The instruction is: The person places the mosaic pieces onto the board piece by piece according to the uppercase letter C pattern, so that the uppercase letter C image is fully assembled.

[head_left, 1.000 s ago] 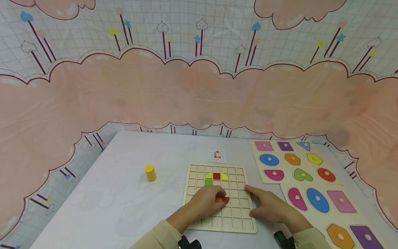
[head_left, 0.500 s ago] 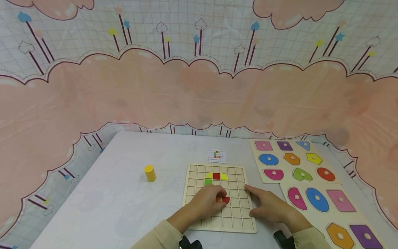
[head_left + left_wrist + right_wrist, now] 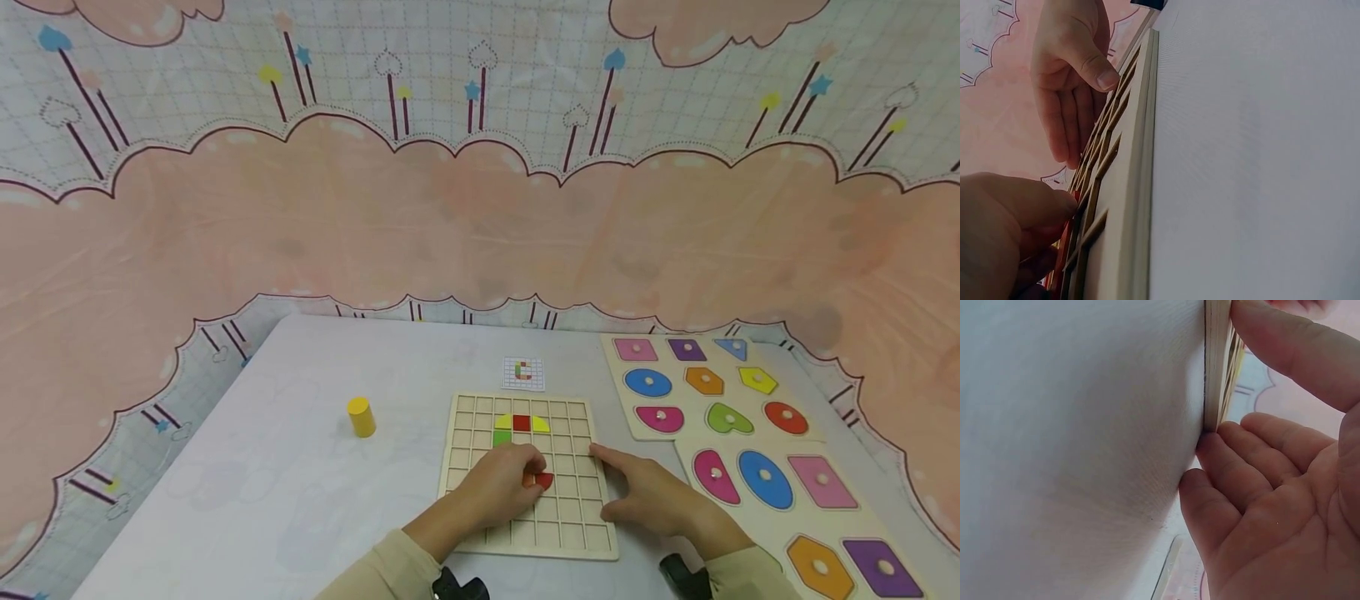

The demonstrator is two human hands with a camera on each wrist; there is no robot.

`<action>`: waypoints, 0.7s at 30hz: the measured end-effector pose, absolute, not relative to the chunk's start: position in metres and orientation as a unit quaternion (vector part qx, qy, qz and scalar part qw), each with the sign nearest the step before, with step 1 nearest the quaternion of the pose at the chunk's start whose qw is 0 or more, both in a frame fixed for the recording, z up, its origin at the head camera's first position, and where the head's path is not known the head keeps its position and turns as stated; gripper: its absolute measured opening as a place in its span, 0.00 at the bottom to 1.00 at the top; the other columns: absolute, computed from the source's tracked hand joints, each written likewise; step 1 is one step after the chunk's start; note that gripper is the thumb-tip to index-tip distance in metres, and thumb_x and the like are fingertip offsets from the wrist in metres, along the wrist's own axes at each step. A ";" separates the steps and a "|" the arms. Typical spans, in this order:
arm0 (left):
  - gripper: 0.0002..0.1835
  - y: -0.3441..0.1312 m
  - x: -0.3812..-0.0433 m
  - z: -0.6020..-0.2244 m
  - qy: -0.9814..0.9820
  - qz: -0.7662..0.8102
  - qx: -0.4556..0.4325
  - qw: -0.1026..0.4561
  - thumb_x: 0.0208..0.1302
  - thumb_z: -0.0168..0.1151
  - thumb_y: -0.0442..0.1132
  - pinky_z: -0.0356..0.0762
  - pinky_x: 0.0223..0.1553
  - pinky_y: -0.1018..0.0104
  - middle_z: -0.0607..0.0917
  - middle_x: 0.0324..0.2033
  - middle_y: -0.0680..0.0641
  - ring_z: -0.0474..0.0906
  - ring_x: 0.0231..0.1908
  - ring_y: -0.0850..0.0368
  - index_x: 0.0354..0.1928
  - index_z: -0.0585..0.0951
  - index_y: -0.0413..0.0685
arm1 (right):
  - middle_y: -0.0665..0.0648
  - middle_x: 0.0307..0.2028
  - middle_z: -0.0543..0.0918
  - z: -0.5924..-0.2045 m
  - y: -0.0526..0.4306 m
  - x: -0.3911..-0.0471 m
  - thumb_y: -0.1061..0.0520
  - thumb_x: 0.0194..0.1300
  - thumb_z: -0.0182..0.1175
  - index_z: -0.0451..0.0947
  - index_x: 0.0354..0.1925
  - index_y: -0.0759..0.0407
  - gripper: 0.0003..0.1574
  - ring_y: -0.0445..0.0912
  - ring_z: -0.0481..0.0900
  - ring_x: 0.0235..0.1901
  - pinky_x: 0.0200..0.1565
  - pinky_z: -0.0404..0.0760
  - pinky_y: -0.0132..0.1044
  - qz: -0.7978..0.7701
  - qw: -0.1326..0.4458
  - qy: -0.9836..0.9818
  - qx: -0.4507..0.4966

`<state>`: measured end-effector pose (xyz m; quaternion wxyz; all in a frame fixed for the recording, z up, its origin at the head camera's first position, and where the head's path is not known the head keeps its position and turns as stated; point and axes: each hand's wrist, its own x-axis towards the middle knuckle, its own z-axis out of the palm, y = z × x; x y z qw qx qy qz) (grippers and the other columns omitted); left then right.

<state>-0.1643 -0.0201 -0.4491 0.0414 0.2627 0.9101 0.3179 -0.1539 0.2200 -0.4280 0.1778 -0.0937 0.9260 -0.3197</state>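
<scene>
A wooden grid board (image 3: 570, 508) lies on the white table. Near its top sit two yellow pieces (image 3: 541, 425), a red square (image 3: 522, 423) and a green piece (image 3: 502, 437). My left hand (image 3: 534, 477) rests on the board's middle and pinches a red rounded piece (image 3: 544, 480) against the grid. The left wrist view shows that left hand (image 3: 1041, 231) with thumb and fingers on the red piece (image 3: 1063, 250). My right hand (image 3: 618, 487) steadies the board's right edge. Its thumb lies on top of the board (image 3: 1216, 362), and its straight fingers (image 3: 1235, 469) touch the rim.
A yellow cylinder (image 3: 361, 417) stands on the table left of the board. A small pattern card (image 3: 523, 373) lies just beyond it. Two knobbed shape puzzle boards (image 3: 712, 387) (image 3: 795, 508) lie to the right. A pink cloud-patterned cloth hangs behind.
</scene>
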 end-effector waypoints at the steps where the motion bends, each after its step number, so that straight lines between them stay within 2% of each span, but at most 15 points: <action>1: 0.08 -0.020 -0.164 -0.449 0.910 0.320 0.260 0.043 0.61 0.70 0.36 0.73 0.36 0.72 0.77 0.29 0.59 0.70 0.33 0.65 0.42 0.83 0.47 | 0.62 0.68 0.71 -0.428 0.220 -0.154 0.57 0.48 0.79 0.66 0.72 0.57 0.55 0.62 0.64 0.69 0.65 0.65 0.60 -0.320 0.178 0.926 -0.093; 5: 0.12 -0.025 -0.164 -0.450 0.909 0.334 0.245 0.047 0.61 0.69 0.36 0.76 0.41 0.71 0.81 0.36 0.57 0.73 0.37 0.64 0.47 0.83 0.45 | 0.62 0.68 0.71 -0.427 0.221 -0.153 0.54 0.48 0.79 0.66 0.72 0.57 0.55 0.63 0.63 0.69 0.64 0.65 0.62 -0.318 0.180 0.927 -0.090; 11: 0.20 -0.046 -0.162 -0.445 0.923 0.315 0.218 0.022 0.63 0.67 0.41 0.77 0.55 0.59 0.83 0.50 0.47 0.77 0.52 0.53 0.55 0.81 0.42 | 0.64 0.65 0.74 -0.417 0.225 -0.147 0.45 0.55 0.75 0.66 0.72 0.58 0.52 0.64 0.68 0.66 0.59 0.71 0.62 -0.321 0.163 0.928 -0.096; 15: 0.23 -0.064 -0.160 -0.431 0.932 0.317 0.175 0.006 0.62 0.67 0.41 0.74 0.58 0.49 0.82 0.54 0.42 0.76 0.58 0.43 0.57 0.79 0.37 | 0.68 0.63 0.75 -0.402 0.225 -0.143 0.41 0.62 0.69 0.65 0.72 0.59 0.48 0.68 0.70 0.63 0.54 0.74 0.66 -0.321 0.117 0.934 -0.105; 21: 0.30 -0.086 -0.153 -0.410 0.945 0.293 0.138 -0.037 0.60 0.70 0.47 0.70 0.62 0.45 0.78 0.59 0.38 0.70 0.63 0.39 0.59 0.76 0.36 | 0.67 0.69 0.68 -0.383 0.221 -0.139 0.40 0.69 0.61 0.64 0.72 0.63 0.44 0.67 0.63 0.68 0.60 0.66 0.68 -0.295 0.018 0.948 -0.120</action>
